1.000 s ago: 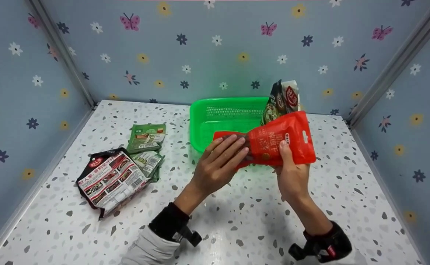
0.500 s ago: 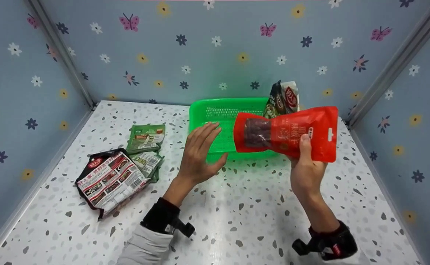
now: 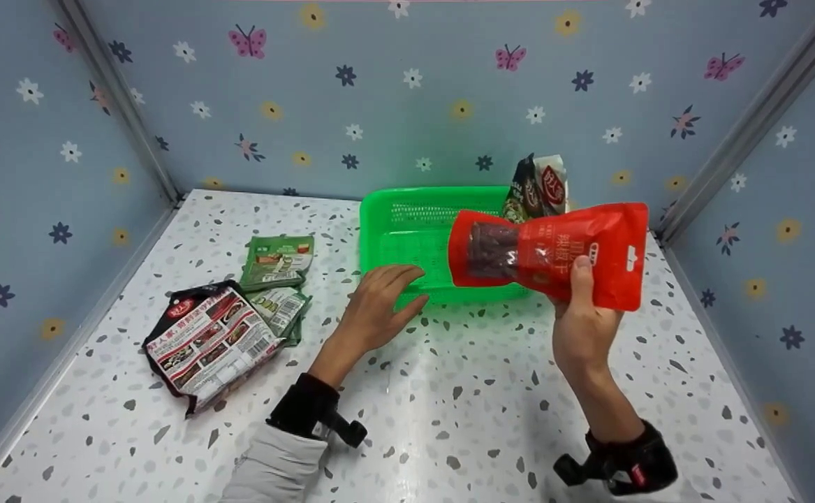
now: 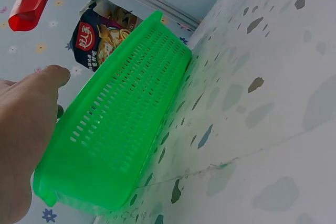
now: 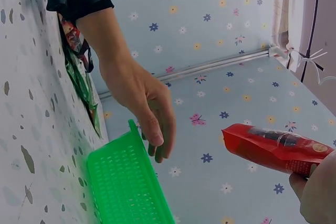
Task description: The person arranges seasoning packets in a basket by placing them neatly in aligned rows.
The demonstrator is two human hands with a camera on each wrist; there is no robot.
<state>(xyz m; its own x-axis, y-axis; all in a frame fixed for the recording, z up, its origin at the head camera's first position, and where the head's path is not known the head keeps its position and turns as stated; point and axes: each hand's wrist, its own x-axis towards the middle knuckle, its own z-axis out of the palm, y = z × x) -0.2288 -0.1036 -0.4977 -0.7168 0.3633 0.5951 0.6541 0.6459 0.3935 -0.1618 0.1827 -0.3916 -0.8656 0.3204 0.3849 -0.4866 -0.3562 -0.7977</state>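
Note:
A red snack pouch (image 3: 554, 251) with a see-through window showing dark pieces is gripped by my right hand (image 3: 586, 328), thumb on its front and fingers behind. It is held up over the right part of a green plastic basket (image 3: 379, 216). My left hand (image 3: 376, 311) hovers by the basket's front left rim with loosely bent fingers and nothing in them. A black-and-white noodle packet (image 3: 536, 188) stands up in the basket's right end, partly hidden by the pouch. In the right wrist view the red pouch (image 5: 278, 145) is well above the basket (image 5: 126, 177).
On the left of the speckled tabletop lies a large black-and-white packet (image 3: 218, 342), overlapping a green packet (image 3: 281, 307). Another green packet (image 3: 278, 258) lies just behind them. Patterned wall panels (image 3: 407, 91) enclose the back and both sides.
My left hand has let go of the pouch's left end and drawn back to the left and down. My right hand has carried the pouch to the right and slightly up.

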